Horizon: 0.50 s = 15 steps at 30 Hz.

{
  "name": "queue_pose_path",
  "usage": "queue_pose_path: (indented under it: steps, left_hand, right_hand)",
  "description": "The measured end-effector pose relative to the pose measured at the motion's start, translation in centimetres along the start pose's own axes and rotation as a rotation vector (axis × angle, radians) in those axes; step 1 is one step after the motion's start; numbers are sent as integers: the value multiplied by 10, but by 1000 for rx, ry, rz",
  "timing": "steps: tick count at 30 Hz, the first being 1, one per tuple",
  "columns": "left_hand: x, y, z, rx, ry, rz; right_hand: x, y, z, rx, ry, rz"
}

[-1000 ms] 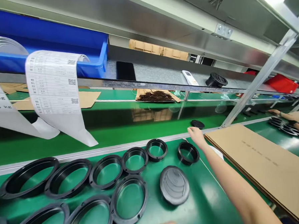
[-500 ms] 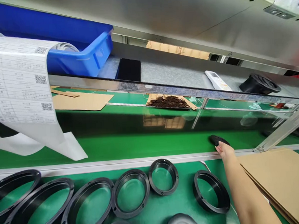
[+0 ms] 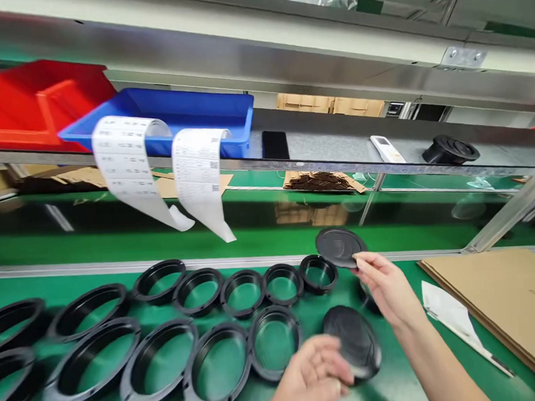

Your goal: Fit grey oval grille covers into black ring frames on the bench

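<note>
My right hand (image 3: 383, 281) pinches the near edge of a flat black round cover (image 3: 339, 246), holding it tilted above the rear of the bench. Below it, a second black round cover (image 3: 353, 339) is close to the bench top. My left hand (image 3: 312, 371) is at this cover's left edge, blurred by motion, its fingers loosely bent and apart; whether they touch the cover is unclear. Black flanged rings (image 3: 219, 367) stand in rows on the green bench to the left. One more ring (image 3: 368, 297) is mostly hidden behind my right hand.
Flat brown cardboard (image 3: 501, 302) lies at the right, beside a white paper strip (image 3: 448, 311). Over the bench runs a shelf (image 3: 336, 143) with a blue bin (image 3: 191, 112), red bin (image 3: 21, 111), phone, white remote and black part. Label strips (image 3: 198, 174) hang down. A slanted post (image 3: 505, 212) stands right.
My right hand has brought the cover from the back green strip toward me, lifted above the bench. My left hand has come into view. The camera view has shifted left, showing more rings.
</note>
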State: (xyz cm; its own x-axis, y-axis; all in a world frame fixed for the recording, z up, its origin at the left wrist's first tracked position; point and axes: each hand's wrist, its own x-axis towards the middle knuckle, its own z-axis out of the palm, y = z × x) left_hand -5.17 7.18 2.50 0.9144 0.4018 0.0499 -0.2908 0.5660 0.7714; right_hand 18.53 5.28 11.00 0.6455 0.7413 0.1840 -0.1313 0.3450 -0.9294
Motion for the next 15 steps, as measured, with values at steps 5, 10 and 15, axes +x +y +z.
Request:
queue_pose_path:
  steps: [5,10,15]
  left_hand:
    - [-7,4,-5,-175,77,259]
    - [-17,17,-8,-388,-100,-24]
    - [-18,14,6,-516,-262,-205]
  right_hand:
    - [-148,31,51,53,-84,168]
    - [-222,38,61,68,-384,389]
    - [-206,-5,36,-633,-137,-239]
